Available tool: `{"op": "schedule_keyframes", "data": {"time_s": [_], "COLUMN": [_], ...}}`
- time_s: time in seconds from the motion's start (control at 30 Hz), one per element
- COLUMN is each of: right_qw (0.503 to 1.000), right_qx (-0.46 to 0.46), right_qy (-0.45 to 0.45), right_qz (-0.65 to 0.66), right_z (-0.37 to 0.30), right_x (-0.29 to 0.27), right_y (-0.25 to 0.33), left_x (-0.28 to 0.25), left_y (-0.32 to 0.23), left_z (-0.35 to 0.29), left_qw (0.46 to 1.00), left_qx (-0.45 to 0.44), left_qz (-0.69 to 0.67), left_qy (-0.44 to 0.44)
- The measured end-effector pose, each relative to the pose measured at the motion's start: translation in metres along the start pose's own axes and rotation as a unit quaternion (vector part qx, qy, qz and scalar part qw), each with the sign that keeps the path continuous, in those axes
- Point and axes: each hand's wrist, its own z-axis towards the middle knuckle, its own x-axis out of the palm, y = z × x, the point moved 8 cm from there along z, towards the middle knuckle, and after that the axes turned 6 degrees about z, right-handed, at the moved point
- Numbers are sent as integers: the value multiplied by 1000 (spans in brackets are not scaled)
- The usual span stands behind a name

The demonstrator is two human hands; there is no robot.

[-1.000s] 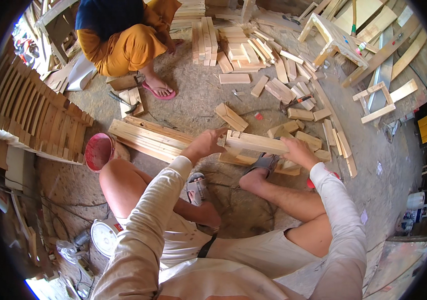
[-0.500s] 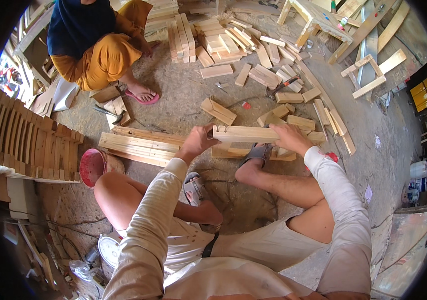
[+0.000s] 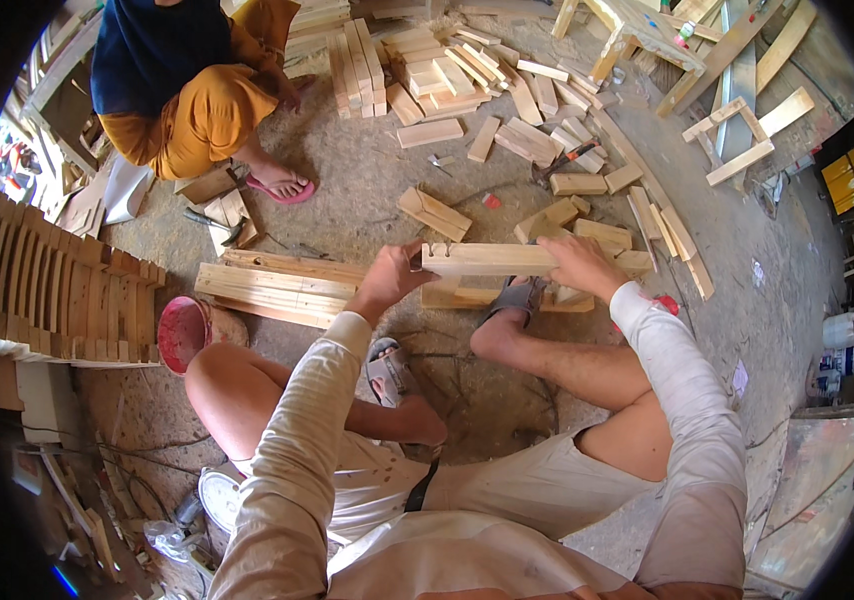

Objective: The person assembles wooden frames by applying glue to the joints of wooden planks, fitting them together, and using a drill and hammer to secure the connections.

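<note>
A pale wooden block [image 3: 492,260] with small notches near its left end is held level in front of me. My left hand [image 3: 392,274] grips its left end, and my right hand [image 3: 581,266] is closed round the right end. Below the block, another wooden piece [image 3: 469,298] lies on the floor by my right foot, partly hidden. Left of my left hand lies a stack of long wooden strips [image 3: 282,290].
A hammer [image 3: 569,164] rests among scattered wood blocks [image 3: 522,142] ahead. A red-stained bucket [image 3: 183,335] stands left, beside stacked slatted wood [image 3: 67,280]. Another hammer [image 3: 219,223] lies near a person [image 3: 202,110] squatting at the far left. A small wooden frame [image 3: 727,142] is at the right.
The held block has shifted slightly and tilted, so more of its notched side shows. Both hands stay on its ends, moving only a little.
</note>
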Motion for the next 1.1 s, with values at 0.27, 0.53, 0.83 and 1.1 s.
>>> {"op": "schedule_keyframes", "data": {"time_s": [0.27,0.53,0.83,1.1], "right_qw": [1000,999,1000,1000], "right_qx": [13,30,10,17], "right_qy": [5,20,-7,2], "right_qz": [8,6,-1,-1], "right_z": [-2,3,-4,-2], "right_x": [5,-4,4,5], "right_y": [-7,5,-5,-4], "left_x": [3,4,21,16], "left_y": [-1,13,6,11], "left_z": [1,-13,-27,-24], "left_qw": [1000,984,988,995], "left_qx": [1,54,-21,-39], "left_qz": [-8,99,146,85], "left_qy": [0,-141,-51,-44]}}
